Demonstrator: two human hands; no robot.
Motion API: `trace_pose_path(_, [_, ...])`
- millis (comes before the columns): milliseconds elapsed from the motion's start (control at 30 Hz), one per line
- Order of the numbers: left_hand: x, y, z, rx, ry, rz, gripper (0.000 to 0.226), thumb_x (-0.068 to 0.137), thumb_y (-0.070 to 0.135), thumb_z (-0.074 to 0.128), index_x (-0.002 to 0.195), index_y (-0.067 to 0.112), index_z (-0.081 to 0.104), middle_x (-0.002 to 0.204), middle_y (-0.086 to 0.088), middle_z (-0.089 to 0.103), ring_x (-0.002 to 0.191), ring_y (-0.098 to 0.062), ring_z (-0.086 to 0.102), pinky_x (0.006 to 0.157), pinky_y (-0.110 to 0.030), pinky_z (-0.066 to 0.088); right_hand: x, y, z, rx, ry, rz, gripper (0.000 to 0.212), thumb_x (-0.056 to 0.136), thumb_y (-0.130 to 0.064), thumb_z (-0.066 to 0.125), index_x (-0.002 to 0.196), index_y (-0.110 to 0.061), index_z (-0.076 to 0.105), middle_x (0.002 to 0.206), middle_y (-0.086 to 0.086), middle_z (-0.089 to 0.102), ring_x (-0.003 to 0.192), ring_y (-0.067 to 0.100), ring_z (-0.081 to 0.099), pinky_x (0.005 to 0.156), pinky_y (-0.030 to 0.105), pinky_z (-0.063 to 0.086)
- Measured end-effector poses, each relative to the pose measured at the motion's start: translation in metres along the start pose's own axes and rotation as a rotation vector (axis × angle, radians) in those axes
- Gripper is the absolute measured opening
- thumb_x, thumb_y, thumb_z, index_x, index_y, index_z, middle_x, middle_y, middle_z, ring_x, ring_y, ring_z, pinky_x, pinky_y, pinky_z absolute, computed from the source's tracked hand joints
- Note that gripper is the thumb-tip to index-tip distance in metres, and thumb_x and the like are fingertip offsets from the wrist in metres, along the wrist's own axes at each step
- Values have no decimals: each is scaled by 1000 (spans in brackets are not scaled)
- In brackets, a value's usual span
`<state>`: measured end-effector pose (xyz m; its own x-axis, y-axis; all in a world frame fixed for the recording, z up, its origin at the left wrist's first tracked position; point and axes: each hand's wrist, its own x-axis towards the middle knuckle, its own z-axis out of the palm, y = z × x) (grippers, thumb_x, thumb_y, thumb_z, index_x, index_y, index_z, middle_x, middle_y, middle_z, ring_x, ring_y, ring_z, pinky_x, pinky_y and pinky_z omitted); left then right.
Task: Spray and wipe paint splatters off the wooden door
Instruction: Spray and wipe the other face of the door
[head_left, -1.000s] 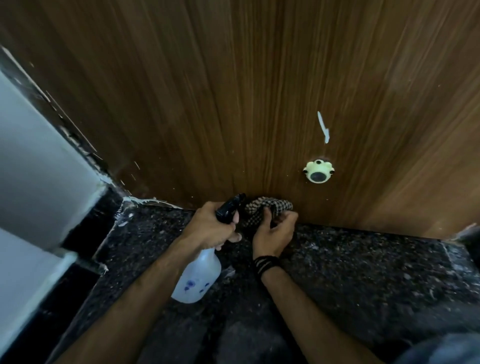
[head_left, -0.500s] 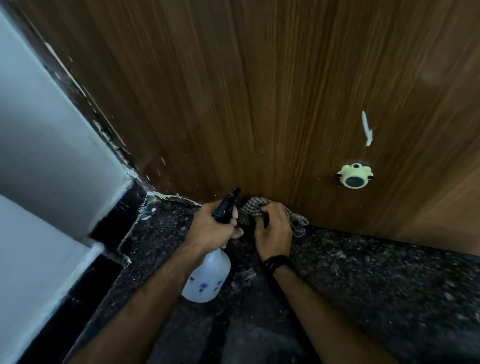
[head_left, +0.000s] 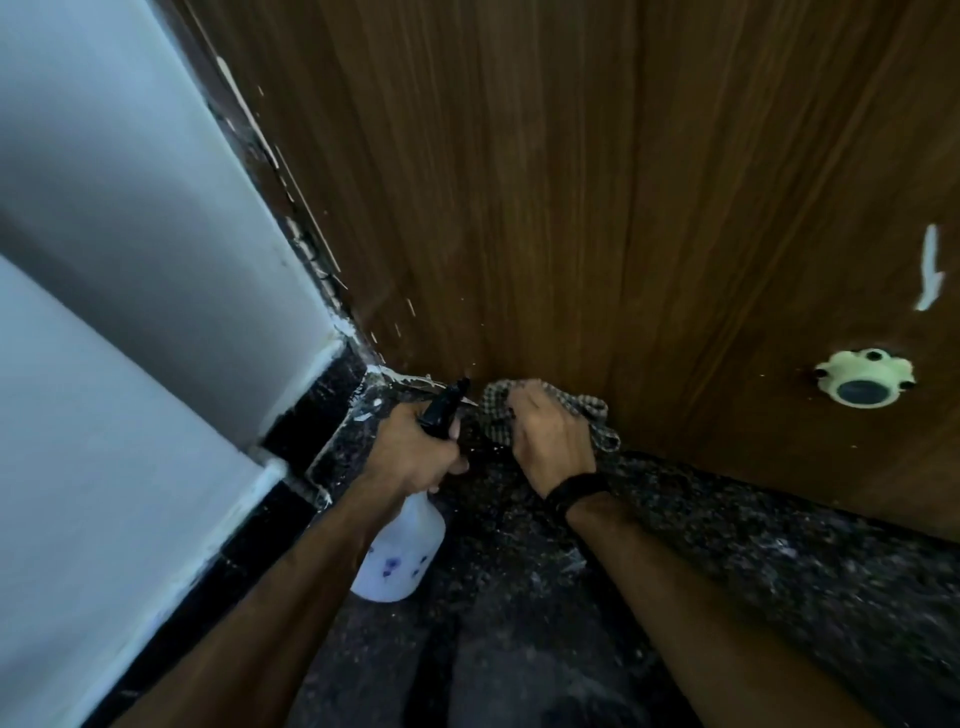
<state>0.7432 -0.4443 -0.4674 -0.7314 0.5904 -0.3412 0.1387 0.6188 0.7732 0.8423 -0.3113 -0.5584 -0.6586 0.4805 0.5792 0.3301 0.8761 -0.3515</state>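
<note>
Wooden door (head_left: 571, 208) base under treatment: left hand (head_left: 410, 452) grips spray bottle (head_left: 400, 551) aimed, right hand (head_left: 550, 441) clutches checked cloth (head_left: 597, 415) against it for wiping.

Door (head_left: 571, 208): brown wood grain, white paint streak (head_left: 930, 270)
Cloth (head_left: 493, 415): black-and-white check
Spray bottle (head_left: 400, 556): white, black nozzle
Floor (head_left: 753, 545): dark speckled stone

At the door's (head_left: 571, 208) foot, a cloth (head_left: 597, 415) lies against it, a spray bottle (head_left: 400, 551) just left, a doorstop (head_left: 865, 383) well right.
</note>
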Motion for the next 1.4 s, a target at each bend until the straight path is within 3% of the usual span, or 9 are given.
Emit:
trace_pose_path(100, [1,-9,-9,-16,-39,-25,24,75,-10,72,80,10,59,63,-10,57,48,-24,49,45,-29,43,-1,0,7,-24,-39,42,27,74,5,72,91,-9,58,94,9,59,73,31,63,43,33,41])
trace_pose_path(333, [6,-23,-36,-25,21,-45,28,76,-13,71,76,12,59,69,-11,57,46,-22,46,42,-27,41,81,-46,0,-126,324,-196,7,93,-12,65,88,-16,63,87,3,59,72,19,55,49,32,43])
trace_pose_path(600, [19,-31,-54,-39,50,-66,27,75,-10,74,77,14,61,69,-11,59,48,-24,48,45,-29,43,63,-24,50,-345,-77,-624,23,86,-5,42,92,-13,63,94,6,57,87,23,52,63,33,49])
trace_pose_path(700, [20,-32,-61,-71,74,-64,26,75,-10,74,79,12,62,69,-10,60,46,-22,48,43,-27,43,88,-44,45,-294,-19,-649,26,81,-4,57,106,-10,61,102,8,58,93,24,46,65,33,50])
trace_pose_path(833, [22,-26,-75,-88,133,-74,25,73,-9,74,80,13,62,66,-7,60,45,-21,48,45,-28,44,145,-87,24,-250,175,-577,51,85,-3,37,133,-2,56,108,7,61,92,23,52,71,32,49])
trace_pose_path(933, [20,-22,-85,-106,163,-77,26,74,-11,72,80,12,61,69,-11,59,45,-21,47,45,-27,42,152,-88,46,-314,145,-692,47,83,-2,46,127,-2,62,110,7,59,96,23,44,72,31,49])
trace_pose_path(1067, [13,-28,-92,-98,154,-93,25,76,-9,74,84,12,62,72,-10,60,48,-22,49,42,-26,43,112,-59,76,-492,-208,-879,38,62,-23,84,98,-14,78,120,7,56,105,25,37,72,29,50])
trace_pose_path(1300, [6,-30,-93,-110,159,-92,25,76,-12,71,82,10,60,71,-10,58,51,-23,47,42,-28,43,144,-92,69,-520,-23,-824,45,79,-8,60,124,-8,63,114,6,45,101,24,34,80,31,44])
trace_pose_path(1400, [8,-22,-91,-114,170,-89,25,75,-10,71,82,11,61,69,-10,59,50,-23,48,45,-27,41,150,-97,60,-521,-110,-847,34,80,-15,66,114,-13,69,110,1,57,100,24,35,77,31,43])
